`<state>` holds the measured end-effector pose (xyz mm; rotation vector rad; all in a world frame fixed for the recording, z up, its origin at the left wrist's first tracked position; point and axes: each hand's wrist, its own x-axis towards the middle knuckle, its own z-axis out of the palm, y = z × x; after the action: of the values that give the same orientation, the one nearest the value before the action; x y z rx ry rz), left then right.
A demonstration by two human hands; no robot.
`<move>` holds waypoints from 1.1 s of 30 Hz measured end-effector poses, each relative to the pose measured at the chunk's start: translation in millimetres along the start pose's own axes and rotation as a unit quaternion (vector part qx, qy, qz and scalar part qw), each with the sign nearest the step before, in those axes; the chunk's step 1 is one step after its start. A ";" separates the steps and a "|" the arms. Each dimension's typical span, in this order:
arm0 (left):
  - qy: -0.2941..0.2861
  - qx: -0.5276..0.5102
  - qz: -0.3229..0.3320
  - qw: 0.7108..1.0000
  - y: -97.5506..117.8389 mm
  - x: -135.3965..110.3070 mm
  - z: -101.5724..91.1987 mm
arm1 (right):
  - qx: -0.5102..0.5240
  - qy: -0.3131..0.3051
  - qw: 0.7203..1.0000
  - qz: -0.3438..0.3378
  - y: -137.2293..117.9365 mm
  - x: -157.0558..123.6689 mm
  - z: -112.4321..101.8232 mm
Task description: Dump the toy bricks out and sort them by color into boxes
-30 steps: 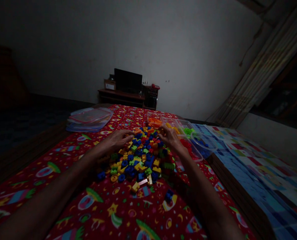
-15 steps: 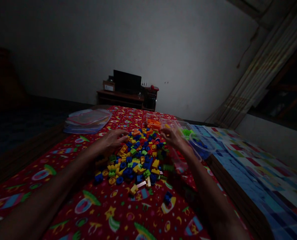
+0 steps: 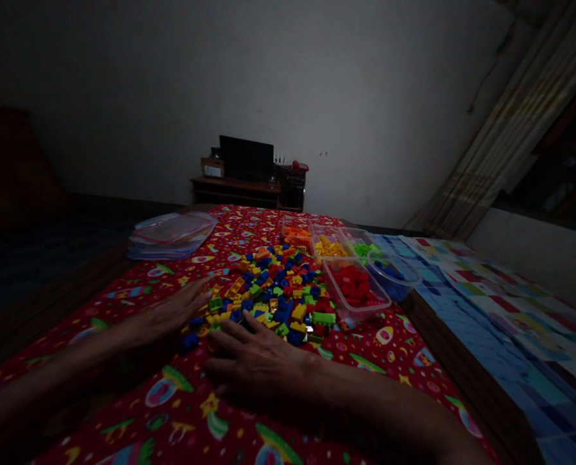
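A heap of mixed toy building bricks (image 3: pixel 268 287) in yellow, blue, green, red and orange lies on the red patterned cloth (image 3: pixel 239 423). My left hand (image 3: pixel 174 314) is at the heap's left edge, its fingers stretched out and nothing seen in it. My right hand (image 3: pixel 254 355) lies at the near edge, palm down with fingers spread, covering some of the bricks there. Right of the heap stand a clear tub of red bricks (image 3: pixel 356 287), a tub of yellow bricks (image 3: pixel 330 247), a tub of orange bricks (image 3: pixel 296 235), green bricks (image 3: pixel 364 250) and a round tub of blue bricks (image 3: pixel 389 272).
Stacked clear plastic lids (image 3: pixel 172 234) rest on the cloth's far left. A blue checked cloth (image 3: pixel 467 329) spreads at the right, past a dark wooden edge (image 3: pixel 452 361). Against the wall stands a desk with a black monitor (image 3: pixel 246 157).
My right hand has come from beside the tubs to the heap's near edge. My left hand has drawn back toward me and down along the left side, its fingers straightened.
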<state>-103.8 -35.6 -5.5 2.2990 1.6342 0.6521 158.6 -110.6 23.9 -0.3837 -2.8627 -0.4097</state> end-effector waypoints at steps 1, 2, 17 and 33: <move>0.018 0.006 -0.012 1.000 -4.6 -15.3 7.9 | -0.008 0.004 1.000 0.012 3.9 -0.2 4.1; 0.038 0.018 -0.015 0.999 -7.6 -28.9 15.8 | -0.016 0.006 1.000 0.024 9.0 -0.6 7.5; 0.171 -0.007 0.108 0.979 70.6 21.3 61.6 | 0.069 0.088 0.971 0.209 90.2 -50.8 23.1; -0.050 0.045 0.494 0.867 206.8 -6.5 65.3 | 0.143 0.219 0.890 0.375 148.2 -77.1 -30.4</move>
<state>97.7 -108.8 28.2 3.0915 0.3174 0.6009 279.2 0.3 68.8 -1.1084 -2.0743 0.0723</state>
